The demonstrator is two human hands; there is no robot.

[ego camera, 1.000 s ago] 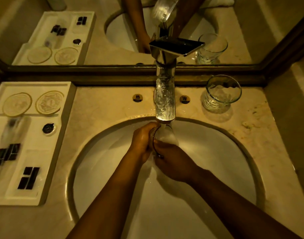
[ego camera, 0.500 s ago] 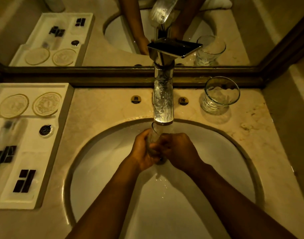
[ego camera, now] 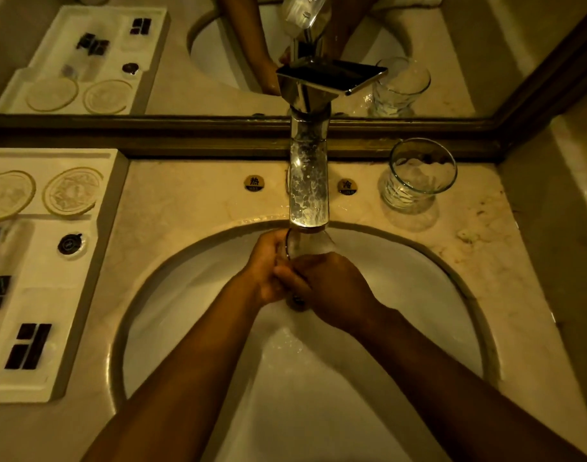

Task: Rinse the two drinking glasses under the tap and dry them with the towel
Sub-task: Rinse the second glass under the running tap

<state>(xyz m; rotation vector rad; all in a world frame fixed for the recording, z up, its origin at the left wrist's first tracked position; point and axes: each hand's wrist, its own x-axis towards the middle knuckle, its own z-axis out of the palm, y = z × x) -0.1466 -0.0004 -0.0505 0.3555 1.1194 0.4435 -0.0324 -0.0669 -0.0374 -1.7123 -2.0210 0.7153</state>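
Both hands meet at centre frame, directly under the tap [ego camera: 309, 181], so that the running water falls into the glass [ego camera: 298, 246] held between them. The left hand [ego camera: 267, 271] has its fingers curled round the glass on its left side; the right hand [ego camera: 332, 288] wraps it from the right and front, its fingers closed on the wall, apparently to rub it. The glass sits over the sink [ego camera: 435, 295], so spill drains away. The second glass [ego camera: 417, 176] stands upright on the table at upper right, just beside the mirror frame, apart from the stream. A white tray [ego camera: 95, 261] of toiletries lies at left. No towel is plainly visible; drying is not yet begun.
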